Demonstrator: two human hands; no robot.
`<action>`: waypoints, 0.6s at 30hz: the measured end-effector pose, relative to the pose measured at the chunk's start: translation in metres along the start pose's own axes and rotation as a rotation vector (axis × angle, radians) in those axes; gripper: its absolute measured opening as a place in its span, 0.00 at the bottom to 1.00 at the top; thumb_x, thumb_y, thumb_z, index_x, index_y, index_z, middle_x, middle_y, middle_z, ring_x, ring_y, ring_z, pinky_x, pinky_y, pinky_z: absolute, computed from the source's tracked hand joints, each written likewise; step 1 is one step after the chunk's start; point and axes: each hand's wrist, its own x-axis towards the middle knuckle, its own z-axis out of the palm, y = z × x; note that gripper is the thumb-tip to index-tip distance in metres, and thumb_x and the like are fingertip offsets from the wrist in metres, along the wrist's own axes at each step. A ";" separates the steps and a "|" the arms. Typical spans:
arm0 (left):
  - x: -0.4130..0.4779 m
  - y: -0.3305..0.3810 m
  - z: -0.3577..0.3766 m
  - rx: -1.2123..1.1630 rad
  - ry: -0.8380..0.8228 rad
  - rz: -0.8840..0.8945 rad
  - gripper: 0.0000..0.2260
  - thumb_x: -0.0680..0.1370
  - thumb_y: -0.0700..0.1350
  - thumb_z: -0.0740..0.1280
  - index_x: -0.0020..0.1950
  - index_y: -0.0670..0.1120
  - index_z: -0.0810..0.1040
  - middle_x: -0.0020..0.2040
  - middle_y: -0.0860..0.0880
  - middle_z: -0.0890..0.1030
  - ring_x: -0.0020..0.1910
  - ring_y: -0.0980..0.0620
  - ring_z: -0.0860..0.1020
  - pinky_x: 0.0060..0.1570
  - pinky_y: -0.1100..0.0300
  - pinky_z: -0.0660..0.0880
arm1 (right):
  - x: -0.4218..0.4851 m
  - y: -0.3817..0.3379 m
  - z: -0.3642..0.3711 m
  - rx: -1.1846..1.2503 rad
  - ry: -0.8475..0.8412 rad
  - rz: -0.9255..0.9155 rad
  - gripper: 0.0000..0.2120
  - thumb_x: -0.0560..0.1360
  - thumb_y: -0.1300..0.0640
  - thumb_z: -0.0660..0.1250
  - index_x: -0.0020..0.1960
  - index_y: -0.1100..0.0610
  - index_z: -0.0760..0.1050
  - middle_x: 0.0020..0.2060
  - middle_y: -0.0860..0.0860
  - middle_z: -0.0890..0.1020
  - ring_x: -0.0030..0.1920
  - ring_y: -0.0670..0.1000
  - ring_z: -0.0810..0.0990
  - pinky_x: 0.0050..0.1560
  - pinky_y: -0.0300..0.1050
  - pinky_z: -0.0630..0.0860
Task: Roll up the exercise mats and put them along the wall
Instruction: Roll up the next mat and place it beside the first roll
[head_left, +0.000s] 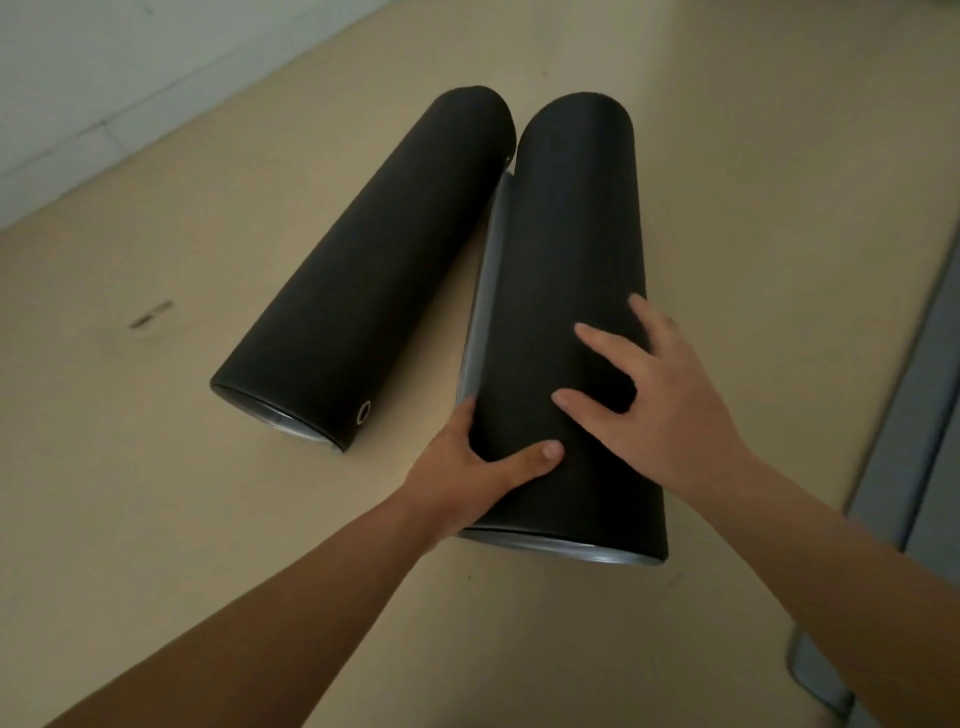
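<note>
Two black exercise mats lie rolled up side by side on the tan floor. The left roll (363, 270) lies free, with a small metal eyelet at its near end. The right roll (576, 249) shows a grey inner face along its left edge. My left hand (483, 467) grips that roll's near left side, thumb on top and fingers tucked under the edge. My right hand (654, 395) rests flat on top of the same roll with fingers spread. The far ends of the two rolls almost touch.
A white tiled wall (104, 78) runs across the upper left, a stretch of bare floor between it and the left roll. A grey mat or panel edge (904, 415) lies along the right side. A small dark mark (150, 314) is on the floor at left.
</note>
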 end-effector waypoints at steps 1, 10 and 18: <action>0.001 -0.001 -0.004 -0.011 0.004 -0.005 0.56 0.60 0.68 0.81 0.82 0.59 0.58 0.60 0.62 0.74 0.55 0.60 0.78 0.44 0.68 0.80 | -0.002 0.003 -0.001 0.107 -0.072 0.117 0.35 0.71 0.31 0.70 0.76 0.34 0.68 0.82 0.49 0.56 0.81 0.52 0.58 0.77 0.52 0.61; -0.028 -0.017 -0.020 0.230 0.186 0.103 0.43 0.67 0.77 0.69 0.80 0.67 0.61 0.74 0.62 0.69 0.69 0.58 0.72 0.67 0.49 0.76 | -0.017 0.011 0.014 0.780 -0.304 0.413 0.39 0.75 0.39 0.71 0.77 0.24 0.52 0.56 0.20 0.68 0.58 0.30 0.75 0.53 0.32 0.75; -0.015 -0.008 -0.038 -0.138 -0.040 0.049 0.37 0.63 0.66 0.82 0.69 0.70 0.71 0.63 0.62 0.81 0.57 0.62 0.82 0.52 0.64 0.80 | -0.014 -0.030 0.017 0.597 -0.227 0.384 0.34 0.72 0.35 0.70 0.72 0.20 0.58 0.73 0.42 0.63 0.70 0.50 0.70 0.73 0.53 0.70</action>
